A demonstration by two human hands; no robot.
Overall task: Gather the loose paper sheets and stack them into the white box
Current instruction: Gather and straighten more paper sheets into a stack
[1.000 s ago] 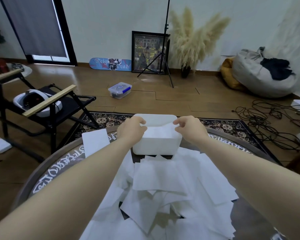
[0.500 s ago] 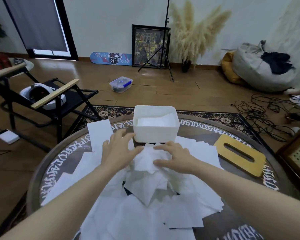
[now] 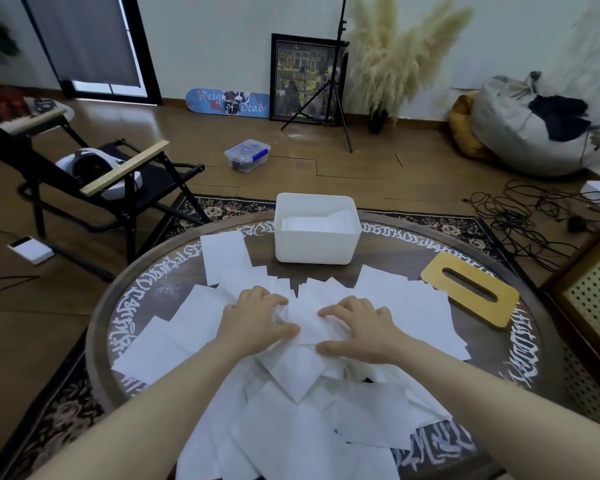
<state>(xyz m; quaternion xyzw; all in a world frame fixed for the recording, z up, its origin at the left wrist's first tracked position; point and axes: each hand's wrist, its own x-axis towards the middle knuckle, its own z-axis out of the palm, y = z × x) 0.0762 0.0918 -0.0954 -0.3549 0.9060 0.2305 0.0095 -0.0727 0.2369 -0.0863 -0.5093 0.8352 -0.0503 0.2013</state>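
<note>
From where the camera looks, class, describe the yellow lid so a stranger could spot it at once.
Find the round table with white lettering round its rim. On its right side, past the loose sheets and right of the white box, lies the lid. It alone is yellow, flat, with a long oval slot.

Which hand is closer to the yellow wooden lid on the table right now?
Right. The right hand rests on the paper sheets with the lid farther to its right; the left hand sits beyond it, farther from the lid.
</note>
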